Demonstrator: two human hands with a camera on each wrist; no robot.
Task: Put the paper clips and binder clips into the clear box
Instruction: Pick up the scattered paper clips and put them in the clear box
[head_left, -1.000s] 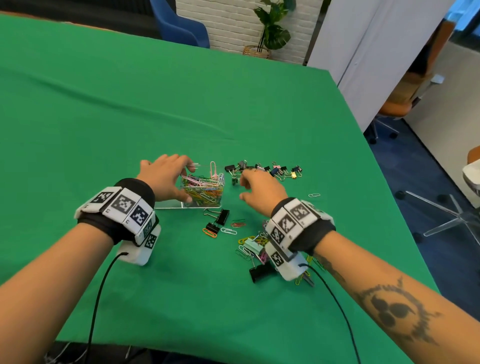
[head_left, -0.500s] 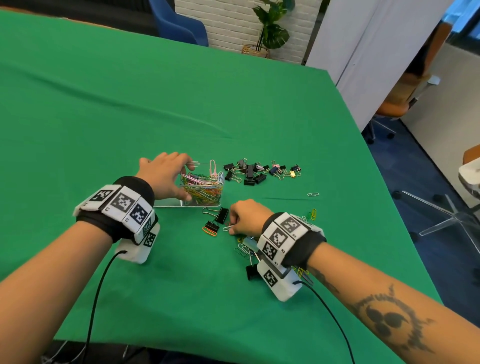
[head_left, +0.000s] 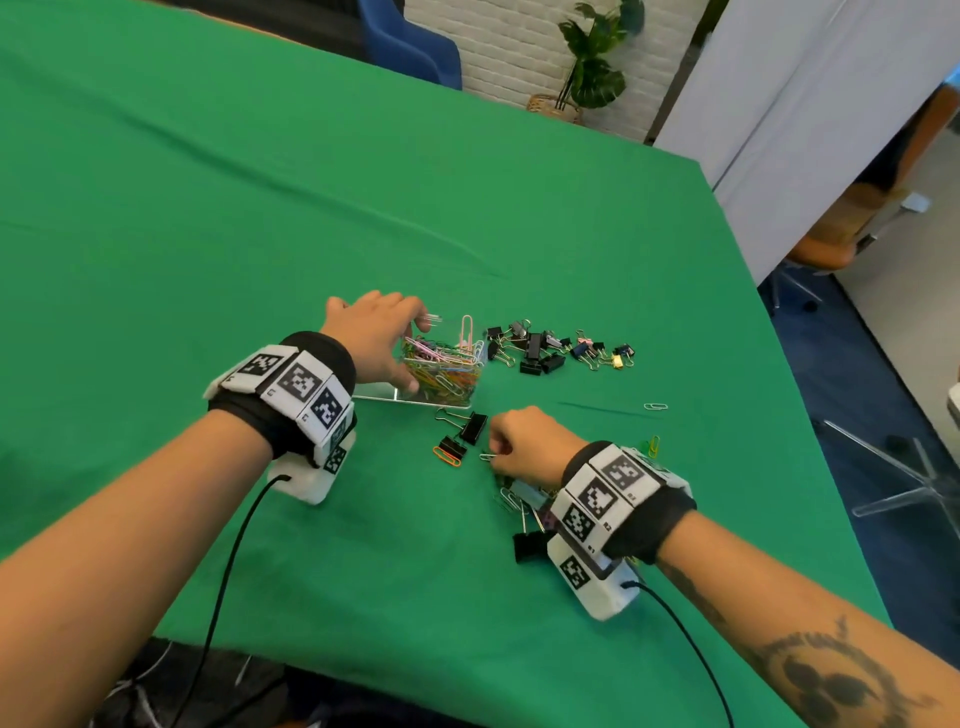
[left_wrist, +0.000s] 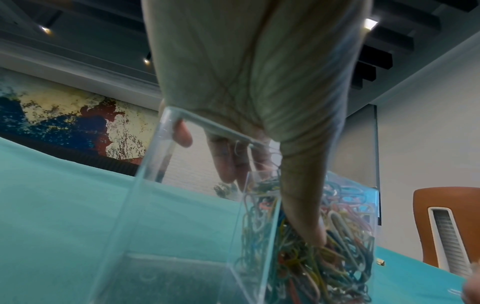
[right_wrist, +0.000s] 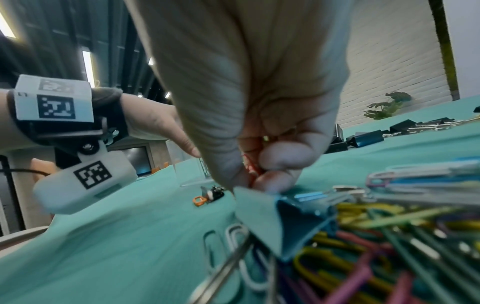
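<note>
The clear box (head_left: 441, 382) stands mid-table, its right part full of coloured paper clips (left_wrist: 324, 257). My left hand (head_left: 402, 348) grips its left end, thumb on the near wall and fingers over the far wall. My right hand (head_left: 496, 453) is low on the cloth in front of the box. Its curled fingers pinch a red paper clip (right_wrist: 253, 167). Two black binder clips (head_left: 467, 431) and an orange paper clip (head_left: 448, 457) lie just left of it. A pile of paper clips (right_wrist: 389, 236) with a teal binder clip (right_wrist: 293, 218) lies under my right wrist.
A scatter of binder clips (head_left: 550, 351) lies right of the box. A single silver clip (head_left: 655, 406) and a yellow one (head_left: 653, 446) lie further right. The green table's right edge (head_left: 779, 332) drops to the floor, with chairs beyond it.
My right hand has come back from beside the box to the loose clips near me and curled its fingers on one. The left hand has stayed on the box.
</note>
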